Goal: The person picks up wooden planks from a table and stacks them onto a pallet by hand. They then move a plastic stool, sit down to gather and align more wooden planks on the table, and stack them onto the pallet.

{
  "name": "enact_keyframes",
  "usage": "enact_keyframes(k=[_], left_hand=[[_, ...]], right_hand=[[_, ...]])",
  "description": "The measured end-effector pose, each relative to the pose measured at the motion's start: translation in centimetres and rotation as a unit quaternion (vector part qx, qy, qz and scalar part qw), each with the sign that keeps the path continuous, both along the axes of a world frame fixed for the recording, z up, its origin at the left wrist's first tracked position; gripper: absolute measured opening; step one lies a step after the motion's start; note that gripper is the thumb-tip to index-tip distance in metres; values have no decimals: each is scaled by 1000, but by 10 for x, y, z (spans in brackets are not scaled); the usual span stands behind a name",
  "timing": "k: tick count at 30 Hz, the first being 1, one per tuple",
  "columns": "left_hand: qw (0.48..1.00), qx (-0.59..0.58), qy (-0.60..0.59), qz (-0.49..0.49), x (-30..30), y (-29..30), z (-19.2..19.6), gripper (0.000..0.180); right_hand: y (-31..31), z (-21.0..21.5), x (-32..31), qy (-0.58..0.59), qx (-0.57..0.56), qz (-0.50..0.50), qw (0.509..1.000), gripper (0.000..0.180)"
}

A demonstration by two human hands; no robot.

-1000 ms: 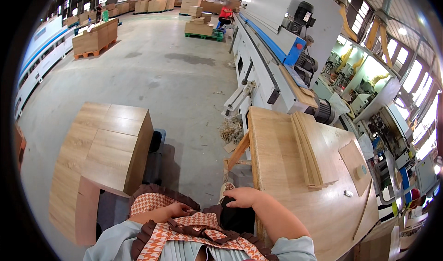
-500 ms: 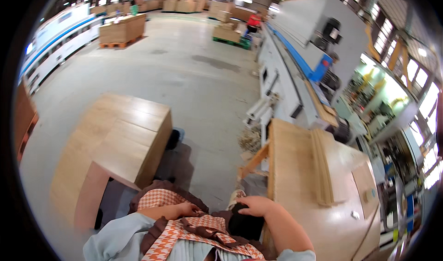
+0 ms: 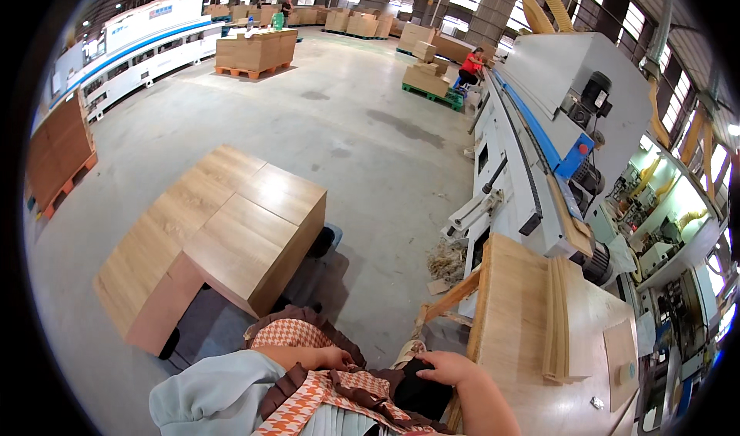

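My left hand (image 3: 334,358) rests in my lap against the orange-and-white checked apron (image 3: 287,334) with its brown ruffle. Its fingers are loosely bent, partly hidden, and I see nothing held in them. My right hand (image 3: 445,367) lies on my black-clad leg (image 3: 420,391), fingers apart and empty. Close to my right arm stands a wooden table (image 3: 510,324). Long wood-coloured strips (image 3: 566,320) are stacked on it, beside a flat board (image 3: 619,351) with a small roll (image 3: 627,373) on top.
Wood-grain panels (image 3: 239,232) form a stack at front left, with dark wheels at its base. A long grey-and-blue machine (image 3: 532,139) runs along the right. A person in red (image 3: 470,67) sits beside it, near boxes on a green pallet (image 3: 432,95). Another machine (image 3: 154,39) stands far left.
My view has turned to the left and the scene has shifted rightward and sharpened. Both hands stay in about the same place on my lap and leg.
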State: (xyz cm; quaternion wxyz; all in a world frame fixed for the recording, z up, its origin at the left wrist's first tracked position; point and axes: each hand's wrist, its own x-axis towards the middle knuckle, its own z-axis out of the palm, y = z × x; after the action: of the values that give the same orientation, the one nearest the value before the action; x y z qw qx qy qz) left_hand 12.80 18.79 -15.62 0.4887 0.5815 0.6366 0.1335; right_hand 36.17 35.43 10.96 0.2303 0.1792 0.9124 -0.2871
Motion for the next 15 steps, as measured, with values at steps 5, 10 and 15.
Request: enact_keyframes(k=[5, 10, 15], left_hand=[[1000, 21, -5, 10, 1, 9, 29, 43], [1000, -21, 0, 13, -7, -1, 37, 42], [998, -38, -34, 25, -7, 3, 22, 44]], right_hand=[[8, -13, 10, 3, 46, -9, 999, 48], [6, -9, -4, -15, 59, 27, 998, 51], [6, -9, 3, -10, 66, -1, 998, 49]])
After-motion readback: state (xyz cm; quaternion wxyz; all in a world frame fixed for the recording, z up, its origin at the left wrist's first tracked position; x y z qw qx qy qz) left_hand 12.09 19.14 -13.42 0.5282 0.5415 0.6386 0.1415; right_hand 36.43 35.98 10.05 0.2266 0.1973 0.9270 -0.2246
